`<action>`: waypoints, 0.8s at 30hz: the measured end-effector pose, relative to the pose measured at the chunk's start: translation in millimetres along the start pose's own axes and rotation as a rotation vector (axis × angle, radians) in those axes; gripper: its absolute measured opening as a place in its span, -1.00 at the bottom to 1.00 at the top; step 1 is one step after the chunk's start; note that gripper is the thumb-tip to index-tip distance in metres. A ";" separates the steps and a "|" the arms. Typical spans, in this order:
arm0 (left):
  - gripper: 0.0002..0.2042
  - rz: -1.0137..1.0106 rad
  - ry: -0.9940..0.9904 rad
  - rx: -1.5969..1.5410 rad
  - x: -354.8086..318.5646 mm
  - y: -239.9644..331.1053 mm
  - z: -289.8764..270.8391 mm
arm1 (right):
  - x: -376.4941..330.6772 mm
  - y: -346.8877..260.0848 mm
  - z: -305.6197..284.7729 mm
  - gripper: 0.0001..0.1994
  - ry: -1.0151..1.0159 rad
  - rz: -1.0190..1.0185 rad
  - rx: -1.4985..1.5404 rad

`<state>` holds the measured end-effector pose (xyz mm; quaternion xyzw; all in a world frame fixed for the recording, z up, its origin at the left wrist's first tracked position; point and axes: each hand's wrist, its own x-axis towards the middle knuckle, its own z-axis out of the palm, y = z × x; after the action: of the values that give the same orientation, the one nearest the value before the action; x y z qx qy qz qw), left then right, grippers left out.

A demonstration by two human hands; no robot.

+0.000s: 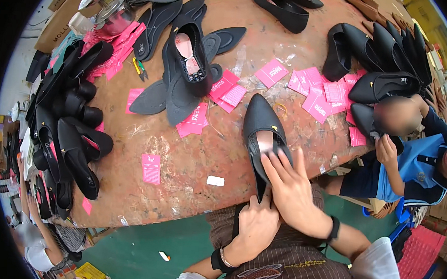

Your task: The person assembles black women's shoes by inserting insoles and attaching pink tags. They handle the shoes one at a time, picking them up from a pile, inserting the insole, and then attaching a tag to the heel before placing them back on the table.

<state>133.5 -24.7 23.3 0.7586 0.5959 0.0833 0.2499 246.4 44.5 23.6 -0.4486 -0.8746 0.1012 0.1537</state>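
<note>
A black pointed flat shoe (264,116) with a small gold ornament lies at the table's near edge, its toe pointing away from me. My left hand (256,223) is closed around its heel end; the fingertips are partly hidden. My right hand (293,188) reaches over the shoe's opening with fingers stretched and spread. Its fingertips touch the light pink insole (265,141) inside. Left of this shoe, another black shoe (200,81) with a pink insole rests on several loose dark insoles (179,105). A small white label (215,181) lies near my left hand.
Black shoes (71,129) are heaped at the left edge, and more (380,47) stand in a row at the far right. Pink tags (271,73) lie scattered over the worn table (126,195). Yellow-handled snips (140,70) lie far left. A person in blue (408,163) sits at right.
</note>
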 end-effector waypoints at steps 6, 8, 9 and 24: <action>-0.66 0.008 0.050 -0.006 4.0 -3.3 -5.3 | 66.3 11.6 -0.5 -0.44 -0.362 0.133 0.027; -0.64 0.011 0.048 -0.010 0.1 -6.2 -5.4 | 21.9 10.5 10.8 -0.45 -0.053 -0.062 -0.089; -0.61 0.012 0.027 -0.016 1.8 -5.1 -6.7 | 12.9 10.5 11.1 -0.48 -0.046 -0.051 -0.089; -0.66 0.021 0.097 -0.078 5.6 -9.7 -10.4 | 69.0 19.2 10.7 -0.37 -0.446 0.075 0.091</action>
<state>122.2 -14.8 26.6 0.7496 0.5957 0.1455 0.2491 219.0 111.4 19.9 -0.4399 -0.8642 0.2426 -0.0271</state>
